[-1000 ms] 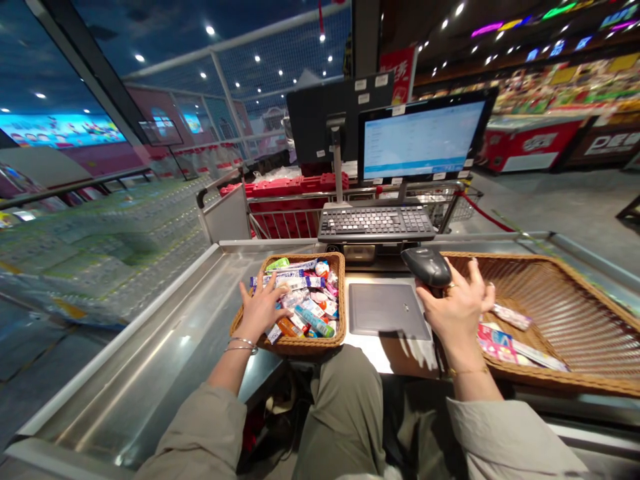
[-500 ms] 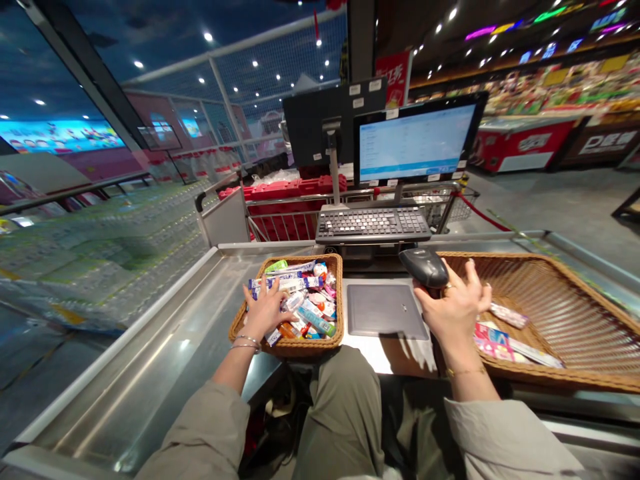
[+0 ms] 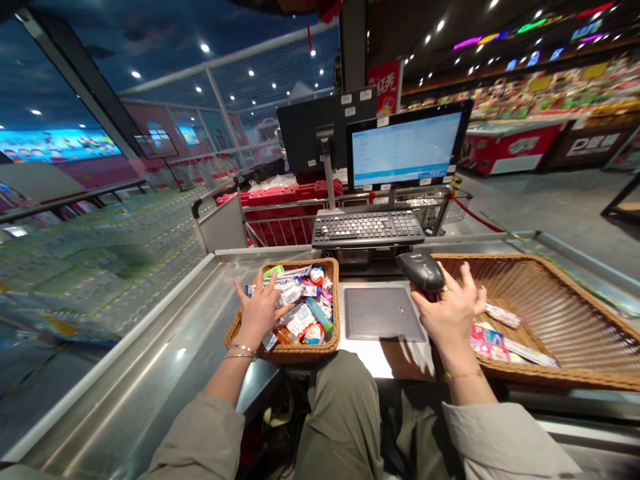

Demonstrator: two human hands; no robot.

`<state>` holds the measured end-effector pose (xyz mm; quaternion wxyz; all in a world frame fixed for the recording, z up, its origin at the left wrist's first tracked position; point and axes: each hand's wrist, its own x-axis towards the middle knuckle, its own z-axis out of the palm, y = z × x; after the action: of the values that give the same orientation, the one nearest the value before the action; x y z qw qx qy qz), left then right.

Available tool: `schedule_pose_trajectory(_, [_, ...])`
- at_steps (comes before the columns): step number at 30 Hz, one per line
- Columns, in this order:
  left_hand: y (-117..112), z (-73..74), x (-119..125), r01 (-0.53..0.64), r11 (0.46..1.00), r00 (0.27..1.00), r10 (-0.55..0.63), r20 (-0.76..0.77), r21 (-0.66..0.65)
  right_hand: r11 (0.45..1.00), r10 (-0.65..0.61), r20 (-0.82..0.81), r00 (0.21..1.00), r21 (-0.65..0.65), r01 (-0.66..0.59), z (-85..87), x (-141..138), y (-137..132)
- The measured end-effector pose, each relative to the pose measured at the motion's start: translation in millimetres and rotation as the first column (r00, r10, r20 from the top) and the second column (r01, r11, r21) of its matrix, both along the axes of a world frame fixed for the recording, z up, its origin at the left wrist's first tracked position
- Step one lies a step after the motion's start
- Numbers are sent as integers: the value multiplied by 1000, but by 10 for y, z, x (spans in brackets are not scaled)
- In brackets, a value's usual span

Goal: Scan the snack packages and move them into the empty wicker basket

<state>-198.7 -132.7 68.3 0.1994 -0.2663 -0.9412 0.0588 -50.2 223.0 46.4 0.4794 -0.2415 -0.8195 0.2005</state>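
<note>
My left hand (image 3: 259, 312) reaches over the small wicker basket (image 3: 336, 293), fingers spread across wrapped snacks and sweets. Among these lie blue-and-white stick packs (image 3: 283, 283), a blue-green tube-like packet (image 3: 320, 316) and a round red-and-white item (image 3: 314, 334). No item is visibly gripped by that hand. On the other side my right hand (image 3: 450, 305) is closed around a black barcode scanner (image 3: 421, 271), its head pointing left above the grey pad (image 3: 383, 313). Past the right hand is a large wicker basket (image 3: 565, 300) with a few packets (image 3: 493, 343) in it.
A keyboard (image 3: 367, 228) stands at the back of the metal counter (image 3: 195, 333), below a lit monitor (image 3: 407, 150). A second, dark-backed screen (image 3: 325, 130) stands beside it. Behind are shopping carts (image 3: 285, 223) and, at left, stacked bottle packs (image 3: 100, 260).
Items in the small basket have shifted under my left hand; the round red-and-white item now shows near the front. The scanner stays in my right hand. The whole view has shifted slightly.
</note>
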Motion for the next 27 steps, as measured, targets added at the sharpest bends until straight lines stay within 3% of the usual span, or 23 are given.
schedule_pose_trajectory(6, [286,149,6,52,996,998,-49,-41,74,1000,1,-6,1000,29,-1,-20,0,6])
schedule_pose_trajectory(18, [1163,135,-32,261,949,960,-237,-148,179,992,20,-18,1000,128,-18,-31,47,76])
schedule_pose_trajectory(27, [1670,125,-81,287,929,954,-255,-156,234,987,43,4,999,155,-43,4,59,75])
